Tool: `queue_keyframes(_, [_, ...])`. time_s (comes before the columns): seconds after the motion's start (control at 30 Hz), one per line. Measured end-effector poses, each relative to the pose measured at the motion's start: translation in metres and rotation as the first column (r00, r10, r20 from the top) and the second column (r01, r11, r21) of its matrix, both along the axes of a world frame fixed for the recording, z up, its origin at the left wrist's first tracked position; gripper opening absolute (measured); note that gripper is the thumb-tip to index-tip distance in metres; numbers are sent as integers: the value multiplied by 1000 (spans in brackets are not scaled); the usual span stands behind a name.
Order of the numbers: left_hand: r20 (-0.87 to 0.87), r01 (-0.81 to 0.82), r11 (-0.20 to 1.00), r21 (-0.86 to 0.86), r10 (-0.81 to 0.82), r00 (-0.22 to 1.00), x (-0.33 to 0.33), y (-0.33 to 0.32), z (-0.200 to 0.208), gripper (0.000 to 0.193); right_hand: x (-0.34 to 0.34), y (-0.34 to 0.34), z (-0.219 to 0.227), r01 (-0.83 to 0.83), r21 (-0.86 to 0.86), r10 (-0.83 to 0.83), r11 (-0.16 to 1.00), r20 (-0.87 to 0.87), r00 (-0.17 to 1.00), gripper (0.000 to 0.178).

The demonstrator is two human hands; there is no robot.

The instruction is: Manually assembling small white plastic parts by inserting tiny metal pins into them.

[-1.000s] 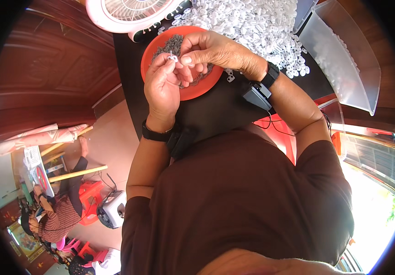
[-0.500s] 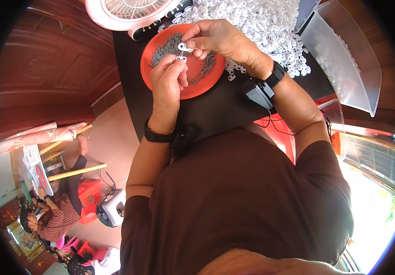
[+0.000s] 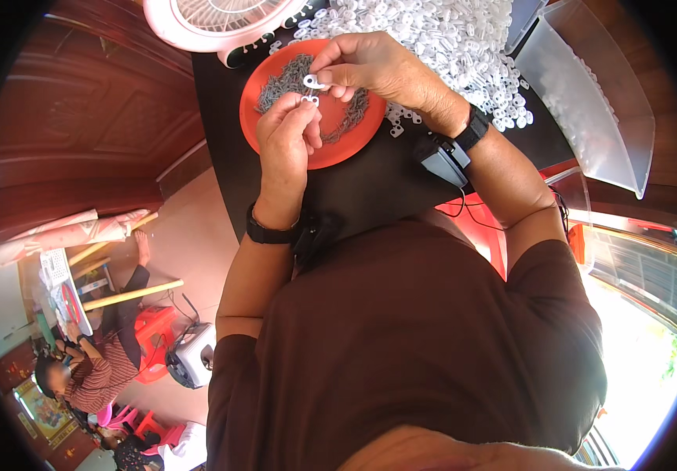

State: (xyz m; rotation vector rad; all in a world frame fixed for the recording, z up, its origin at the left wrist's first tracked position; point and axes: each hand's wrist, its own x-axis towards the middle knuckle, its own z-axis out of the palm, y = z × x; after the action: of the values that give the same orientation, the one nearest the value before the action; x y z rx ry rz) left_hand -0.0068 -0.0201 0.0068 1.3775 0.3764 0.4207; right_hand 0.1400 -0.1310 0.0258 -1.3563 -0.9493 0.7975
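Note:
Over a round orange-red plate [image 3: 370, 145], my two hands meet close together. Between thumb and fingertips, my right hand [image 3: 377, 71] pinches a small white plastic piece with a round hole [image 3: 312, 81]. Just below it, my left hand [image 3: 285, 141] pinches a second small white plastic piece with holes [image 3: 312, 100], held upright. The two pieces are nearly touching; a thin link seems to lie between them, too small to make out. Small grey metal-looking parts [image 3: 282, 82] are heaped on the plate, partly hidden by my hands.
A large pile of white plastic pieces [image 3: 448, 47] covers the back of the black table [image 3: 370, 192]. A translucent bin [image 3: 578, 102] lies at the right. A pink-white fan [image 3: 224, 20] stands at the back left. Another person [image 3: 107, 365] works at a table far left.
Both hands keep their grips and have barely moved. The piece in my right hand has tilted slightly and come a little nearer to the piece in my left.

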Motion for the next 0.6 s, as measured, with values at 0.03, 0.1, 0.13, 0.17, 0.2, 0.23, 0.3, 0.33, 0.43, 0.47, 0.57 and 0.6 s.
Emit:
queue_keyframes(0.03, [-8,0,1000,3,1,1000,0,0,0,18,0,0,0,1,5,-1,1000,4,1000,19])
queue_keyframes(0.1, [-3,8,1000,-5,-8,1000,0,0,0,18,1,0,-1,-2,11,2,1000,-5,1000,19])
queue_keyframes(0.13, [2,17,1000,-12,-17,1000,0,0,0,18,1,0,-1,-4,18,5,1000,-14,1000,20])
queue_keyframes(0.17, [1,16,1000,-13,-16,1000,0,0,0,18,0,0,-1,-5,18,5,1000,-14,1000,20])
queue_keyframes(0.2, [-2,10,1000,-4,-10,1000,0,-1,1,18,-1,0,-1,-2,4,2,1000,12,1000,19])
queue_keyframes(0.23, [-6,4,1000,4,-4,1000,0,-1,1,18,-1,1,-1,2,-10,-1,1000,39,999,19])
queue_keyframes(0.3, [-5,5,1000,1,-5,1000,0,-1,1,18,-2,1,-1,0,-8,1,1000,43,999,19])
queue_keyframes(0.33, [-4,6,1000,-2,-6,1000,0,-1,1,18,-2,1,-1,-3,-6,3,1000,47,999,18])
queue_keyframes(0.43, [-7,17,1000,19,-17,1000,0,0,0,18,-7,0,2,6,-56,3,998,161,987,17])
queue_keyframes(0.47, [-8,16,1000,18,-16,1000,0,0,-1,18,-7,1,2,5,-56,4,998,161,987,17])
queue_keyframes(0.57, [-5,23,1000,21,-22,1000,-1,1,-1,19,-8,1,1,-1,-26,5,1000,162,987,17])
queue_keyframes(0.6, [-5,28,999,29,-28,1000,-1,0,0,19,-8,0,1,-5,-40,12,999,169,985,16])
